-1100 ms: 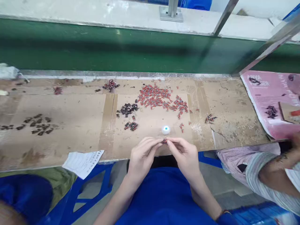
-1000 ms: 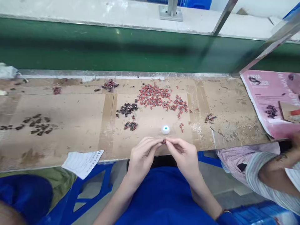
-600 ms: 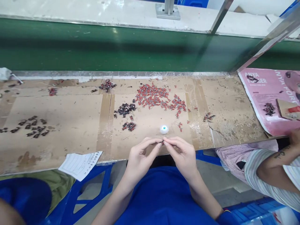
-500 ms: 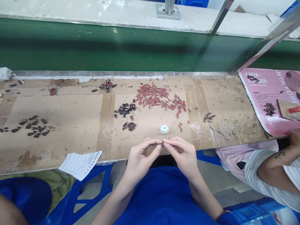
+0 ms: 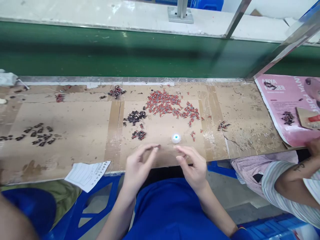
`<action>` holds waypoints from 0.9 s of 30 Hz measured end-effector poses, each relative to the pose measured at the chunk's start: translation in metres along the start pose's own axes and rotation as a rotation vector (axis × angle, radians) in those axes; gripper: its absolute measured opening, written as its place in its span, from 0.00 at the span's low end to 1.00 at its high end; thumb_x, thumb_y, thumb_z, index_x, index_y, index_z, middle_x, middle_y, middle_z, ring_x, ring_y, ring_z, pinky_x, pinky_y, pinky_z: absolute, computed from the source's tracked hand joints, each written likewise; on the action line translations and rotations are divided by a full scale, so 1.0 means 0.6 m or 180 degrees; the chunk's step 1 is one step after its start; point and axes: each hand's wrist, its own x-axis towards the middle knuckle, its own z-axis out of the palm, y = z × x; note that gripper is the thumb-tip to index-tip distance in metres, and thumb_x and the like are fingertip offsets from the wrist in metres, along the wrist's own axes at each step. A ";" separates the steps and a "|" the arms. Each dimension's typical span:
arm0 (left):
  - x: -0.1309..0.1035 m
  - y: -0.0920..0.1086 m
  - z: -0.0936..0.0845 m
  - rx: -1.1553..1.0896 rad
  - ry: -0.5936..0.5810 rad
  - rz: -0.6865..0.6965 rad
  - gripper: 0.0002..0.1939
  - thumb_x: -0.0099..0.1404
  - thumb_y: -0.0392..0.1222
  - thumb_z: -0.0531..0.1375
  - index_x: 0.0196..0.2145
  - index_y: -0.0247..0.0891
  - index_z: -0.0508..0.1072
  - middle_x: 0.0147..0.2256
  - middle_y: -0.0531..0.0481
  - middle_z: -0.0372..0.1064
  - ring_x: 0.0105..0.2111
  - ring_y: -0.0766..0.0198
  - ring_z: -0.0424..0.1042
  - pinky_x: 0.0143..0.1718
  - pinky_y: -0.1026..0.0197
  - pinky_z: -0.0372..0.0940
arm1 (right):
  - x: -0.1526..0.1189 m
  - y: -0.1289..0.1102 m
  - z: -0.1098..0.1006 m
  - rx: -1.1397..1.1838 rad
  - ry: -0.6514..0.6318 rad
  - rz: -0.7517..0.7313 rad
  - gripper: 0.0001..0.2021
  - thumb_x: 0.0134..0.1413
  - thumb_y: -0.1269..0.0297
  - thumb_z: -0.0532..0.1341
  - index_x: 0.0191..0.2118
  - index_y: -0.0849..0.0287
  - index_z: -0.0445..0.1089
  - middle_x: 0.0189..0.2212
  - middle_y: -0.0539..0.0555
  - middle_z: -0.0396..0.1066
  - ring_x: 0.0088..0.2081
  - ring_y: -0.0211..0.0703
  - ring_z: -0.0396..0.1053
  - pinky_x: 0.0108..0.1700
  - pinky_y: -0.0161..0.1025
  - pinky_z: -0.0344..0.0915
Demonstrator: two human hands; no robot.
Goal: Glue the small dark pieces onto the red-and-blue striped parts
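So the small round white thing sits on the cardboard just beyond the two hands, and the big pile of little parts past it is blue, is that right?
Not quite: the big pile is mostly red, not blue, as the head view shows. The small round white thing does sit on the cardboard just beyond the left hand and right hand.

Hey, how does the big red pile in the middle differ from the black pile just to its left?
The red pile is mostly red, while the black pile is mostly dark. The red pile covers much more area and trails off rightward; the black pile is a compact clump. Both are made of many small pieces lying on the cardboard.
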 end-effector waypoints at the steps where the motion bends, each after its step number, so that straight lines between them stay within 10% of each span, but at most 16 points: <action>1: 0.009 -0.015 -0.011 0.0342 0.0244 0.0200 0.09 0.63 0.47 0.61 0.36 0.40 0.79 0.37 0.47 0.80 0.40 0.58 0.77 0.48 0.54 0.70 | 0.002 0.007 -0.004 -0.0141 0.0110 0.0055 0.09 0.62 0.67 0.61 0.46 0.54 0.76 0.38 0.55 0.80 0.34 0.42 0.77 0.37 0.41 0.76; 9: 0.084 -0.107 -0.076 0.1691 0.0538 0.0404 0.16 0.63 0.53 0.57 0.36 0.40 0.79 0.41 0.42 0.78 0.46 0.49 0.71 0.53 0.45 0.63 | 0.013 0.074 -0.012 -0.0595 0.0156 0.0599 0.15 0.57 0.59 0.65 0.49 0.56 0.74 0.45 0.60 0.76 0.47 0.51 0.74 0.37 0.44 0.76; 16: 0.151 -0.097 -0.082 0.2198 0.0539 0.0255 0.14 0.63 0.53 0.57 0.33 0.42 0.77 0.35 0.42 0.77 0.41 0.48 0.72 0.49 0.45 0.62 | 0.017 0.103 0.018 -0.0728 -0.0450 0.0546 0.20 0.52 0.59 0.69 0.51 0.54 0.72 0.49 0.60 0.73 0.53 0.56 0.68 0.57 0.58 0.66; 27: 0.171 -0.091 -0.068 0.2358 0.0360 0.0301 0.14 0.64 0.40 0.53 0.41 0.39 0.78 0.34 0.41 0.76 0.37 0.49 0.72 0.44 0.48 0.65 | 0.003 0.104 0.012 0.0564 -0.0299 0.1293 0.20 0.55 0.53 0.66 0.51 0.56 0.69 0.47 0.59 0.76 0.45 0.48 0.75 0.49 0.47 0.71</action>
